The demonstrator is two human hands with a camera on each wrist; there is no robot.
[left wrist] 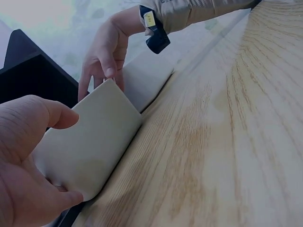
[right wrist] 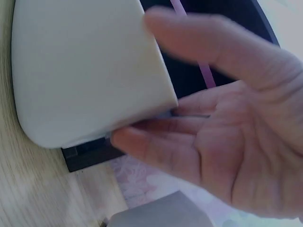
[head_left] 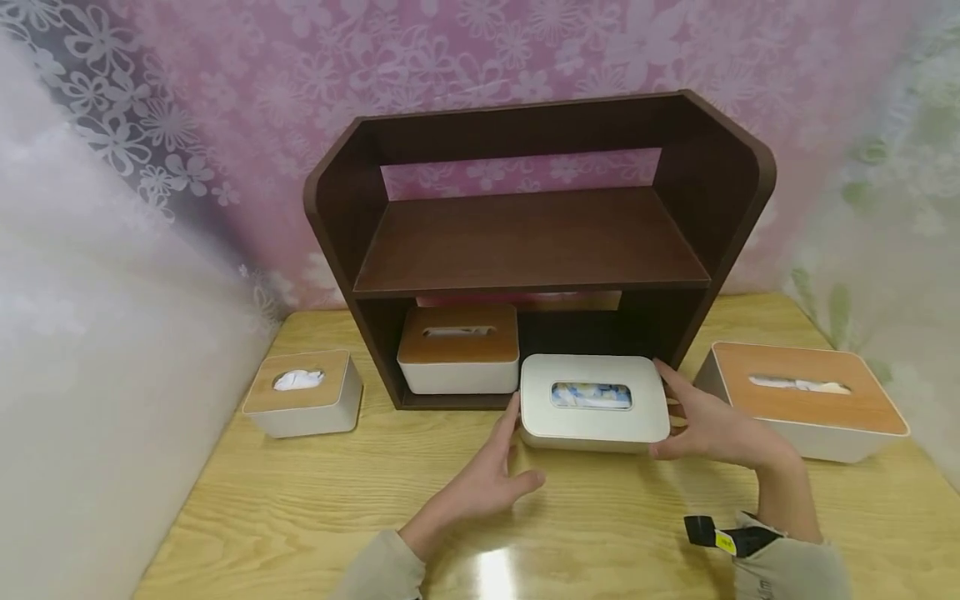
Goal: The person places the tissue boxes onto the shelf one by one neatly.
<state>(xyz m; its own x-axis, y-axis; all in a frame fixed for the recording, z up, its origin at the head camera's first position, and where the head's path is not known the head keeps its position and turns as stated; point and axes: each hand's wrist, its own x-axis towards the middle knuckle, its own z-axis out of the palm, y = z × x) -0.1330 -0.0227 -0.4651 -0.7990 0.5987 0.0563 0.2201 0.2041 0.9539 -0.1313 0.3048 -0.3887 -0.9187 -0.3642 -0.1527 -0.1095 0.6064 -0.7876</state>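
A white tissue box (head_left: 540,425) with an oval slot and blue-patterned tissue stands at the right half of the shelf's lower opening, its front jutting out over the table. My left hand (head_left: 483,479) has its extended fingers against the box's left end; its thumb stands away from the front. At the other end, my right hand (head_left: 712,425) grips the right side, with fingers along the end and thumb at the front corner. In the right wrist view, the fingers (right wrist: 161,146) touch the box's end. Beside its left end, a brown-topped tissue box (head_left: 457,379) sits inside the lower compartment.
The dark brown two-tier shelf (head_left: 525,237) stands against a pink floral curtain (head_left: 262,150). A small wood-topped tissue box (head_left: 300,421) is on the wooden table (head_left: 247,517) at left. A larger wood-topped box (head_left: 810,400) lies close beyond my right hand.
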